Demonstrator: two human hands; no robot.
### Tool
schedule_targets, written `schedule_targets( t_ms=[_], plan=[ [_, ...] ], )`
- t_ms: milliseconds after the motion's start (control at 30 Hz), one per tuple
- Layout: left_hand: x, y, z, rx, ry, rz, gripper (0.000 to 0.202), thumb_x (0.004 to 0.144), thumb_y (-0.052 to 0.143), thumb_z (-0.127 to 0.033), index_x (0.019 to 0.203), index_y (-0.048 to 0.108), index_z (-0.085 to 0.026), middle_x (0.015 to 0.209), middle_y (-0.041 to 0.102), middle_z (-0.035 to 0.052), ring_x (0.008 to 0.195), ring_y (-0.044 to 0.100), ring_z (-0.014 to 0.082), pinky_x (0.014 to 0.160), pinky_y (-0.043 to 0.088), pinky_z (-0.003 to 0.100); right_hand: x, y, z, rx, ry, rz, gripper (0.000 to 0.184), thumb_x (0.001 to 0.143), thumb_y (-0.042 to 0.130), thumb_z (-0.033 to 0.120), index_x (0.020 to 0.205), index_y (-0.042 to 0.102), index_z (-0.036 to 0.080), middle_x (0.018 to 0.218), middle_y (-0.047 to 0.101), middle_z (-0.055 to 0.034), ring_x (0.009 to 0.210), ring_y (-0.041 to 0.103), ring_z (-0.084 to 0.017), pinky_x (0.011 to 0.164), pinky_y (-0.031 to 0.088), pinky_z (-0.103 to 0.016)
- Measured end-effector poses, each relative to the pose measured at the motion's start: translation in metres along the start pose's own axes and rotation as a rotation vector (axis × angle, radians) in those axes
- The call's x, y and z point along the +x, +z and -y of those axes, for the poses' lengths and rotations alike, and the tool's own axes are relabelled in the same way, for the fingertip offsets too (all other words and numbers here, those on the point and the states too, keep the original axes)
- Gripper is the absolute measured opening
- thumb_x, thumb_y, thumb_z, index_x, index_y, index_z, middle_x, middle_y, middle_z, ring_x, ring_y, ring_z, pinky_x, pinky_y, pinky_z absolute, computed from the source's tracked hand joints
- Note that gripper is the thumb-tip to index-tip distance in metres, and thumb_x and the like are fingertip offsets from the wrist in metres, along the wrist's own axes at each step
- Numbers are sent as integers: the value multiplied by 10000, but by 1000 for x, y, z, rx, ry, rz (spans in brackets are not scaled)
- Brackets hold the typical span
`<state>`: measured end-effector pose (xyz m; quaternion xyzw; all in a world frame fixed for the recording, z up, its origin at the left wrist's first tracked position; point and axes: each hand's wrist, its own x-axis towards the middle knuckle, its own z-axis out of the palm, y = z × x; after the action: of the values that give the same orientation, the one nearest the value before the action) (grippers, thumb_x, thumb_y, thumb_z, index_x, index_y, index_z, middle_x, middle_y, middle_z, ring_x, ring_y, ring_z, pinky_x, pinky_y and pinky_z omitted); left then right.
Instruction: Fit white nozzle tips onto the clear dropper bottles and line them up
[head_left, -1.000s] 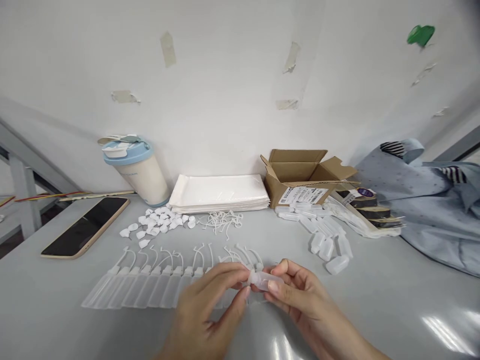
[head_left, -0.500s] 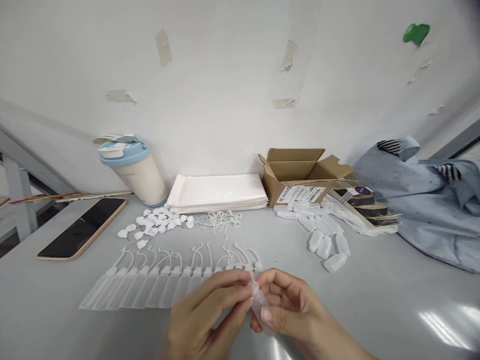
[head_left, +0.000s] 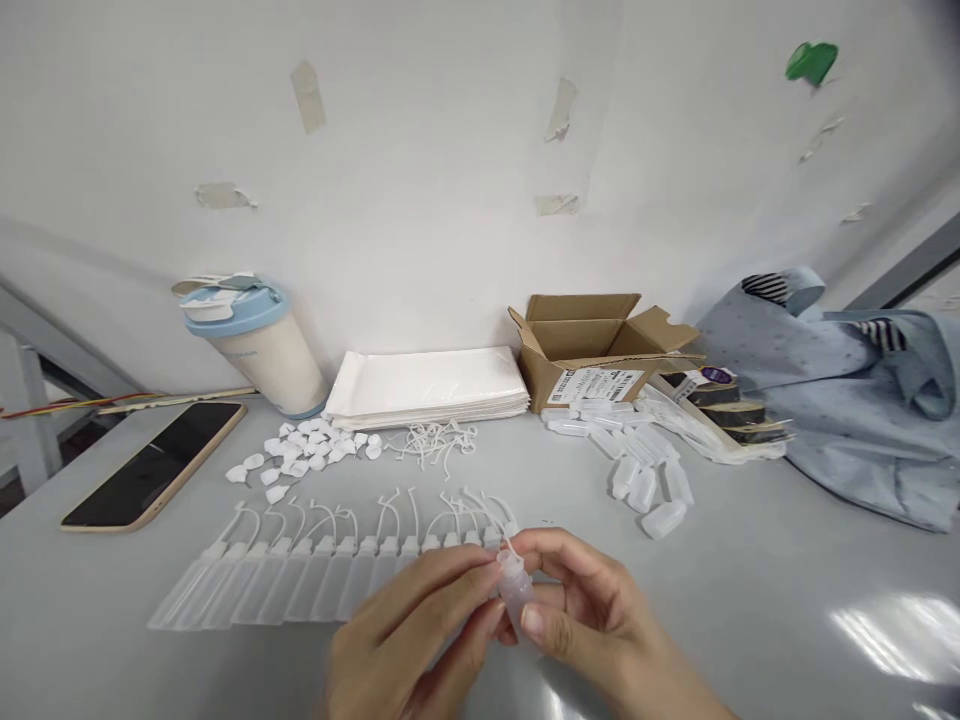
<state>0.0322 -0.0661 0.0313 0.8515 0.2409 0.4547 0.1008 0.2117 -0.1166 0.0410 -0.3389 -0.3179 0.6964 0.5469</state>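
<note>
Between my hands is a small translucent plastic bottle (head_left: 516,590), tilted, with a thin white strap at its open neck. My right hand (head_left: 589,605) wraps round the bottle's body, thumb along its front. The fingers of my left hand (head_left: 424,630) are closed at the neck, pinching there. Just beyond my hands lies a row of flat translucent bottles (head_left: 285,585), each with a thin white strap standing out of its neck. My left hand covers part of that row's right end.
Behind the row lie white caps (head_left: 307,445) and loose white straps (head_left: 435,440). More small bottles (head_left: 637,460) lie right, before a cardboard box (head_left: 585,370). A stack of white envelopes (head_left: 431,385), a tumbler (head_left: 255,350), a phone (head_left: 154,465) and blue cloth (head_left: 832,410) stand around.
The bottle has turned more upright, so its open neck shows more plainly, with the strap bending at the rim. Both hands keep hold of it. The whole view has shifted slightly.
</note>
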Motion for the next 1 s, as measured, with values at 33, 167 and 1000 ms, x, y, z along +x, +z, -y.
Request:
schedule_targets(
  t_ms=[33, 167, 1000],
  plan=[
    [-1, 1, 0, 13, 5, -6, 196, 908, 606, -126, 1094, 652, -170, 1042, 715, 48, 910, 706, 127, 824, 606, 196, 0, 0, 0, -7, 3, -15, 253, 784, 793, 293, 1018, 699, 282, 911, 642, 32, 756, 667, -96, 779, 494, -253],
    [-4, 6, -2, 38, 42, -17, 230, 886, 600, -62, 1094, 658, -144, 1086, 697, 68, 943, 697, 139, 844, 600, 204, 0, 0, 1, -24, -19, -46, 241, 787, 788, 315, 1006, 698, 270, 900, 640, 28, 749, 648, -97, 759, 481, -252],
    [1, 7, -3, -80, 57, 51, 379, 854, 491, 57, 1185, 603, -90, 1085, 662, 142, 1021, 655, 189, 812, 600, 258, 2, -4, 7, -396, -17, -199, 300, 779, 739, 455, 922, 674, 199, 879, 670, -26, 662, 526, -126, 638, 422, -264]
  ],
)
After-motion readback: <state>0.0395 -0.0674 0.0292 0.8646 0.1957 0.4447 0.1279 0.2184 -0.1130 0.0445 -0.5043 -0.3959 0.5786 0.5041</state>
